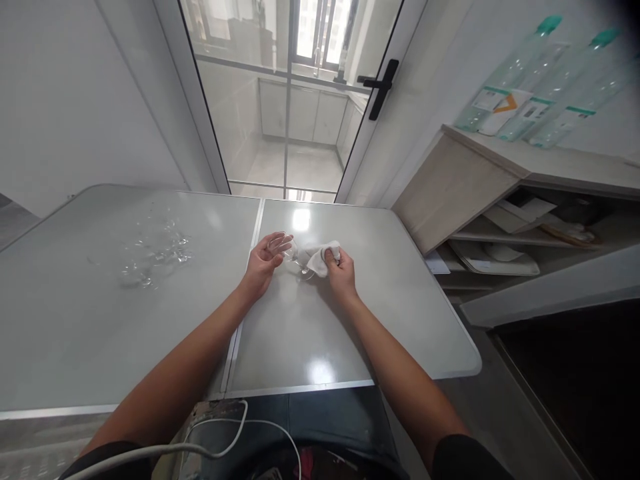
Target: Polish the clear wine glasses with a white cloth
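Observation:
My left hand point(263, 263) is closed around the bowl of a clear stemmed glass point(289, 247), which lies tilted sideways above the table. Its stem and round foot point to the right. In my right hand point(341, 270) a white cloth point(319, 257) is pinched between thumb and fingers. The cloth is at the foot end of the glass and covers part of it; I cannot tell how firmly it touches. Below both hands is the pale grey-green tabletop point(300, 340).
Several clear, shiny glass-like items point(157, 257) stand on the table's left half; their outlines are hard to make out. To the right is a wooden shelf point(465, 180) with several clear bottles point(540, 93) on top. A white cable point(235, 447) crosses below the front edge. A glass door point(287, 127) stands behind.

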A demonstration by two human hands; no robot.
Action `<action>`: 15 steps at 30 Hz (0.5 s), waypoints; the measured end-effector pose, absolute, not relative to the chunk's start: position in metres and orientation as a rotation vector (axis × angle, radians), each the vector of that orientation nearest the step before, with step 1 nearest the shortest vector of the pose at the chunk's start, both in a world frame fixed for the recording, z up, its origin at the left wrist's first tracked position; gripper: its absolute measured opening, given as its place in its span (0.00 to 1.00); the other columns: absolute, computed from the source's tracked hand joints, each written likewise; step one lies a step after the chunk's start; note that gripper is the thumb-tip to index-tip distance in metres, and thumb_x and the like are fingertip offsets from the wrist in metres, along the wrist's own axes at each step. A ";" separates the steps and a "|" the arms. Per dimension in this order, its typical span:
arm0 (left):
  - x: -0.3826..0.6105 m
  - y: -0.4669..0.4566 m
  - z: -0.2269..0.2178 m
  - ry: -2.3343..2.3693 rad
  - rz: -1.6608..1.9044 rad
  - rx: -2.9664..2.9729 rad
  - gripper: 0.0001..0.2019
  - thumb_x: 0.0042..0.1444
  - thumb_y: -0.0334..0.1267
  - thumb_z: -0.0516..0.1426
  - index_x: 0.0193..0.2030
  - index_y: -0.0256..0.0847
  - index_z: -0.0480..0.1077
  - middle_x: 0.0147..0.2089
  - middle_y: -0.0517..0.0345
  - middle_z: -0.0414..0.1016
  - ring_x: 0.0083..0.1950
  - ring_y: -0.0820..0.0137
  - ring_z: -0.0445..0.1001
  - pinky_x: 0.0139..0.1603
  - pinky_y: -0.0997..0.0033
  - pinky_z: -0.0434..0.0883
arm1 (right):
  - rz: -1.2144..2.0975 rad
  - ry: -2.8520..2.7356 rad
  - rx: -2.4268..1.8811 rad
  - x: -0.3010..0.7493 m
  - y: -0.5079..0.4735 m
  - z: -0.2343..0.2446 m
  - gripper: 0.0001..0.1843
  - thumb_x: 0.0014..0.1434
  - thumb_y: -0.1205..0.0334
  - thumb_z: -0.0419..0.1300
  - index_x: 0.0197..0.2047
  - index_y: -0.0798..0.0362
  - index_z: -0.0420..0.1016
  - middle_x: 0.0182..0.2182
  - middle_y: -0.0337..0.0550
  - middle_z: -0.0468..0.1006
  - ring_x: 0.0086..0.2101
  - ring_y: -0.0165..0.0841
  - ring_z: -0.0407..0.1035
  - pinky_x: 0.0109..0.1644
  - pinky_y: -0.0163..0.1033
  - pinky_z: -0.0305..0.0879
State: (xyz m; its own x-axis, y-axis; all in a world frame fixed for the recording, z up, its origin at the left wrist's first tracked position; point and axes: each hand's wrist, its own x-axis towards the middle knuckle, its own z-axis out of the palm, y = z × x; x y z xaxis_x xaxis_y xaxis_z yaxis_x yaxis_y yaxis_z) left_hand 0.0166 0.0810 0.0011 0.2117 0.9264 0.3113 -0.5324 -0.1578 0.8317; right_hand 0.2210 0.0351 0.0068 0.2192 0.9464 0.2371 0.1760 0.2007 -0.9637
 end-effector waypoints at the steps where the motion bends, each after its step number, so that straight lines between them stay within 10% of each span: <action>1: 0.017 0.081 0.001 0.484 1.381 1.093 0.31 0.47 0.48 0.75 0.57 0.44 0.77 0.61 0.42 0.79 0.67 0.53 0.74 0.70 0.53 0.67 | 0.790 -1.355 -1.240 0.221 0.034 0.009 0.22 0.66 0.40 0.59 0.39 0.52 0.73 0.31 0.40 0.75 0.31 0.34 0.66 0.37 0.37 0.63; 7: 0.018 0.075 0.004 0.451 1.248 1.144 0.34 0.46 0.53 0.75 0.58 0.42 0.77 0.61 0.40 0.79 0.67 0.50 0.74 0.67 0.52 0.70 | 0.873 -1.843 -1.183 0.201 0.024 0.008 0.13 0.66 0.50 0.60 0.39 0.51 0.74 0.30 0.39 0.75 0.30 0.33 0.65 0.39 0.38 0.61; 15: 0.017 0.077 0.004 0.502 1.387 1.080 0.36 0.40 0.49 0.78 0.57 0.47 0.76 0.62 0.45 0.78 0.63 0.56 0.77 0.69 0.55 0.69 | 0.810 -1.012 -1.365 0.222 0.040 0.000 0.27 0.63 0.32 0.57 0.35 0.50 0.70 0.29 0.40 0.72 0.31 0.34 0.65 0.34 0.36 0.63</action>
